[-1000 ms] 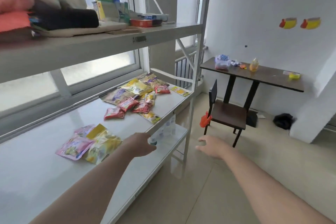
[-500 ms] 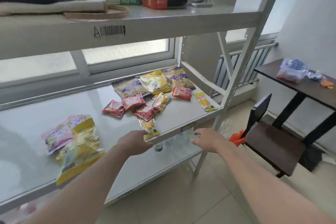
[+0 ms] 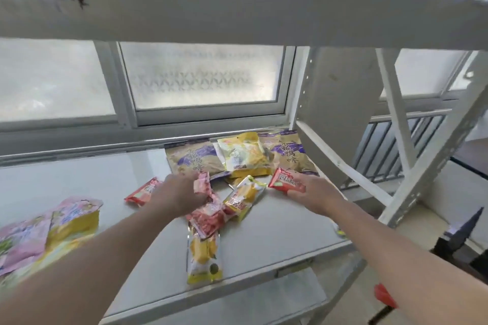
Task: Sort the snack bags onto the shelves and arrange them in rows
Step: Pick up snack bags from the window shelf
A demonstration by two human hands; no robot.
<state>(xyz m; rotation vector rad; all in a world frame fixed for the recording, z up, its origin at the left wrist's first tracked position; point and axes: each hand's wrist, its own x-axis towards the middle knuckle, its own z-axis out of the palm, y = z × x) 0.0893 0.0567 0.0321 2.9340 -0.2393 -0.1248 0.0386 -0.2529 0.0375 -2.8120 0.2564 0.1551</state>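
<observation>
Red snack packets sit mid-shelf, head view. Your left hand (image 3: 182, 192) closes fingers around small red packet (image 3: 202, 183), lifted above red heap (image 3: 208, 215). Your right hand (image 3: 315, 192) pinches another red packet (image 3: 286, 183) by its edge, just off white shelf (image 3: 264, 232). Yellow packets (image 3: 203, 256) lie toward front edge; bigger purple bags (image 3: 194, 162) and yellow bag (image 3: 244, 157) line window side. Pink and yellow bags (image 3: 52, 227) sit well apart, far left.
</observation>
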